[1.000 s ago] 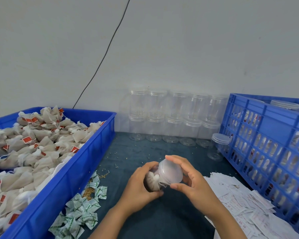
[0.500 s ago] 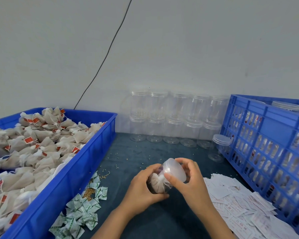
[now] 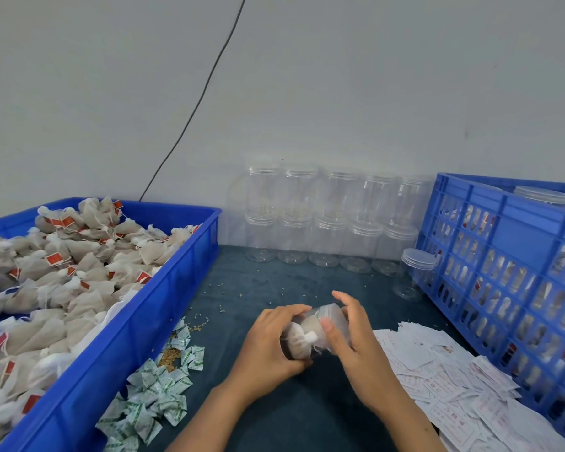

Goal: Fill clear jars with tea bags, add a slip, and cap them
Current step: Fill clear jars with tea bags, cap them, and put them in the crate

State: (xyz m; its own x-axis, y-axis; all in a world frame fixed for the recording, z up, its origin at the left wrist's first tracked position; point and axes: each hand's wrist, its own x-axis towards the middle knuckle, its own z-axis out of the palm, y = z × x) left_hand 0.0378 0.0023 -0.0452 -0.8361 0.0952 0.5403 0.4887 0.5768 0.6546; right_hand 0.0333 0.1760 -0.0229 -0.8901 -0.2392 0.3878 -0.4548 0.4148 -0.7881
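Both my hands have sunk nearer the dark worktop (image 3: 274, 415), the jar (image 3: 310, 334) tilted further. Left hand (image 3: 268, 347) grips its body, right hand (image 3: 353, 340) its lid (image 3: 331, 316). Behind stands a pale wall (image 3: 340, 76).

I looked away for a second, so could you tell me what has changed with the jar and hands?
The right hand has turned on the lid, its thumb moving down across it. The left hand still grips the filled jar tilted on its side. Everything else stayed.
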